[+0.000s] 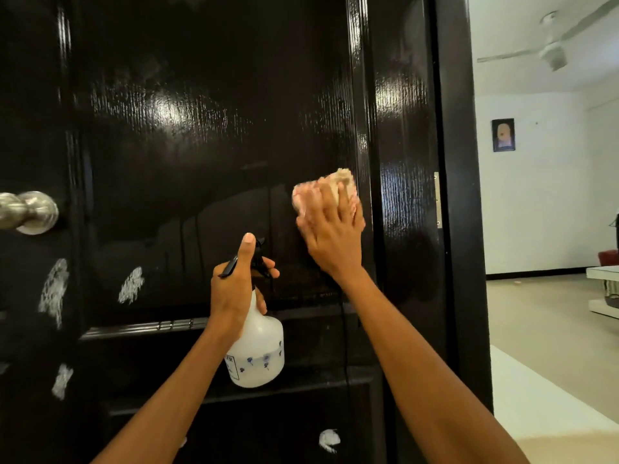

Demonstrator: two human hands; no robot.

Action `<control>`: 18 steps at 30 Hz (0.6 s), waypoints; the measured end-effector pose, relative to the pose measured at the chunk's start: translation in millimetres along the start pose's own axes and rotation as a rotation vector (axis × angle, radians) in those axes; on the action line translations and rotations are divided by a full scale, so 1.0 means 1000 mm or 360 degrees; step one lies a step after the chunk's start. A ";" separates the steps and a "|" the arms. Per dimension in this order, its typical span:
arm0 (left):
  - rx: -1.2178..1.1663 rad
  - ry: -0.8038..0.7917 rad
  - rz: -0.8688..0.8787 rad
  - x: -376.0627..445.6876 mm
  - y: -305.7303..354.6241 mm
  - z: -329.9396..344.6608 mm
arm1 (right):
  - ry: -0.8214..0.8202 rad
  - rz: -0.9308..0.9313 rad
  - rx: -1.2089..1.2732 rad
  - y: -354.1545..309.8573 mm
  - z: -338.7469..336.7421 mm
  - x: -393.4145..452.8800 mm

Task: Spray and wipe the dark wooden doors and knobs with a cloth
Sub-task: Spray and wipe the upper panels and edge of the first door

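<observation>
Against the dark wooden door (207, 135), the right hand (330, 229) presses a cloth (338, 182) flat, fingers spread. Left hand (234, 283) grips the spray bottle (258, 349). Wet runs could streak; the knob (31, 212) sits unwiped at left.

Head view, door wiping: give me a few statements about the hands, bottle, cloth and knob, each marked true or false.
1. The right hand presses a cloth flat against the door. True.
2. The left hand holds nothing. False: it grips a spray bottle by the neck.
3. The knob is at the left edge of the view, untouched by either hand. True.
4. The bottle is dark and opaque. False: it is white and translucent, with a black trigger.
5. The cloth is on the knob. False: it is on the door panel's right side, far from the knob.
</observation>
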State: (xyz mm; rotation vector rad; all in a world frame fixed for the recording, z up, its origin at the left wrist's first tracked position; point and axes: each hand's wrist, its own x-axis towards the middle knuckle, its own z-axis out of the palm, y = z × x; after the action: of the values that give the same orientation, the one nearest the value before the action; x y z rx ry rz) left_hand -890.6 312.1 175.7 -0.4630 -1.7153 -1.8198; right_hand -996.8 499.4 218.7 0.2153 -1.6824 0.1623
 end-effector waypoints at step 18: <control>-0.0013 -0.0179 -0.0188 -0.051 -0.036 0.011 | -0.0380 0.0643 -0.0060 0.111 -0.037 -0.132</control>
State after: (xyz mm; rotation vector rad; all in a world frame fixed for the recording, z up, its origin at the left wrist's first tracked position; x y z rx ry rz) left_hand -875.4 331.9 117.4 -0.4847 -1.8465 -1.9166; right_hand -972.6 622.3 94.6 -0.1429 -1.9515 0.4193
